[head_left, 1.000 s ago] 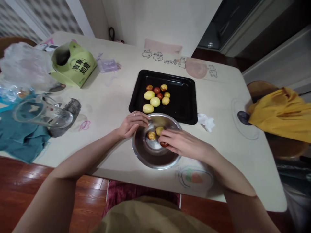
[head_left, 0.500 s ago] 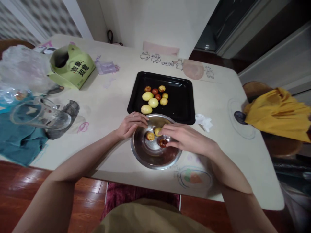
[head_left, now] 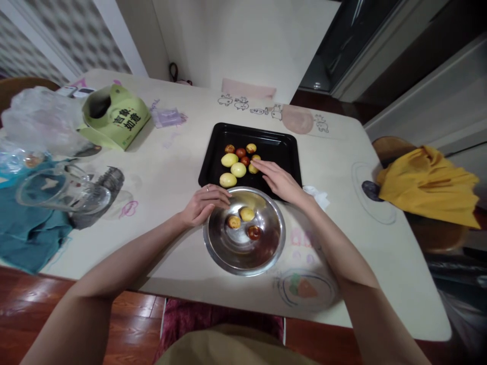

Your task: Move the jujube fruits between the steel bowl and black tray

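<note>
My left hand (head_left: 206,204) grips the left rim of a shiny metal bowl (head_left: 243,256), fingers over the edge and thumb outside. Inside lie a yellow-brown fruit (head_left: 233,222), a plain yellow one (head_left: 247,214) and a dark red one (head_left: 254,232), small and jujube-like. Beyond the bowl, my right hand (head_left: 279,180) is over the black tray (head_left: 279,147), fingers stretched out, tips at a small yellow fruit (head_left: 253,168) and partly hiding it. Larger pale yellow oval fruits (head_left: 229,160) and red-brown ones (head_left: 240,152) sit to its left.
A crumpled white tissue (head_left: 318,196) lies right of the tray. To the left are a glass pitcher (head_left: 63,190) on its side, a teal cloth (head_left: 34,228), a green carton (head_left: 122,119) and a clear plastic bag (head_left: 41,119). Yellow fabric (head_left: 429,185) hangs over a chair at right.
My right hand has left the fruits in the bowl and moved forward to those on the tray. The plain yellow fruit now shows fully. My left hand stays on the rim.
</note>
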Motion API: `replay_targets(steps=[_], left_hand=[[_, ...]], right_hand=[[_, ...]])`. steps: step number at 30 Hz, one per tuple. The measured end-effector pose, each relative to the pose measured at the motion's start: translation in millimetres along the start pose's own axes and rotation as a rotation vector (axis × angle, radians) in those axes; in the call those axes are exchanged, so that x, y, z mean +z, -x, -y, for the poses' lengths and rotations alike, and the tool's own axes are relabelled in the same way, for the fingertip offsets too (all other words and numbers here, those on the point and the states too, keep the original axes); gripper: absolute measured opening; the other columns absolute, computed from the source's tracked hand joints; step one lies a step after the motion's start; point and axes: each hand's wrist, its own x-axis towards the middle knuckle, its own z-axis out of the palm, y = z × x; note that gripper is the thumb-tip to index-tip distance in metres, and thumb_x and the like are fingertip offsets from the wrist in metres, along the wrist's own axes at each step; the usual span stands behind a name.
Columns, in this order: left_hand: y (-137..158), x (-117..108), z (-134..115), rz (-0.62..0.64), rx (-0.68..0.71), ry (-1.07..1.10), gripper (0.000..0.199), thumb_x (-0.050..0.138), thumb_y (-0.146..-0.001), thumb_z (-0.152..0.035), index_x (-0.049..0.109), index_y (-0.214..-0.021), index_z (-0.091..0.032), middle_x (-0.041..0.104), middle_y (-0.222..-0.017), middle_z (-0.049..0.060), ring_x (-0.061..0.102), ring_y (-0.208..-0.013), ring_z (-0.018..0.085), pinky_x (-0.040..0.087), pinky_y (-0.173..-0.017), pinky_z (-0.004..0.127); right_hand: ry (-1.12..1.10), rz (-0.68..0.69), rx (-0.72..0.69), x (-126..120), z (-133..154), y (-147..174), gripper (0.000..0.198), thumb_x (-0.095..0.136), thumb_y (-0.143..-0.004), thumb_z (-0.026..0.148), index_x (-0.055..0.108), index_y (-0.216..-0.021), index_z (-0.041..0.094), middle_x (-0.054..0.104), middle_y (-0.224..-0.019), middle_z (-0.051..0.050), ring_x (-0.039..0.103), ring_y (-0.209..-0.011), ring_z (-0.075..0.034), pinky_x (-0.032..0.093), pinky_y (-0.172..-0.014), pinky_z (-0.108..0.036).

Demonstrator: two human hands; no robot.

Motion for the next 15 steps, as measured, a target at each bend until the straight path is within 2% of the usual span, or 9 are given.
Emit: replay_targets(steps=[4,7,12,15], left_hand=[[-0.6,0.0,-1.4,-0.004,-0.004,0.002,0.055,0.029,-0.114,-0.039,0.08,-0.106,-0.018,0.081,-0.1,0.012,0.075,-0.111,0.028,0.054,-0.098,0.044],[-0.7,0.4,-1.9,-0.01,-0.001,-0.002,0.054,0.03,-0.114,-0.038,0.08,-0.105,-0.018,0.081,-0.1,0.011,0.075,-0.111,0.028,0.055,-0.098,0.044],[-0.1,0.2,-0.9,-0.007,0.003,-0.009,0.055,0.029,-0.114,-0.039,0.079,-0.106,-0.019,0.081,-0.1,0.012,0.075,-0.112,0.028,0.054,-0.098,0.044],[0.1,0.0,0.0,-0.002,0.01,-0.012,0.055,0.029,-0.114,-0.038,0.079,-0.107,-0.019,0.081,-0.1,0.012,0.075,-0.111,0.028,0.054,-0.097,0.044]], right_hand=[[0.087,-0.023,0.037,1.0,-0.2,1.3,0.06,0.044,-0.103,0.012,0.047,-0.161,0.029,0.06,-0.147,-0.011,0.059,-0.133,-0.031,0.055,-0.113,-0.055],[0.16,-0.04,0.073,0.3,-2.3,2.0,0.05,0.05,-0.103,0.016,0.058,-0.151,0.028,0.064,-0.131,-0.012,0.062,-0.12,-0.032,0.059,-0.103,-0.054],[0.14,-0.019,0.087,2.3,-6.0,3.8,0.034,0.062,-0.099,0.02,0.064,-0.132,0.024,0.066,-0.132,-0.012,0.062,-0.12,-0.034,0.06,-0.096,-0.05],[0.123,-0.022,0.105,4.1,-6.8,4.6,0.028,0.065,-0.096,0.021,0.063,-0.124,0.023,0.07,-0.121,-0.011,0.063,-0.113,-0.033,0.06,-0.089,-0.047]])
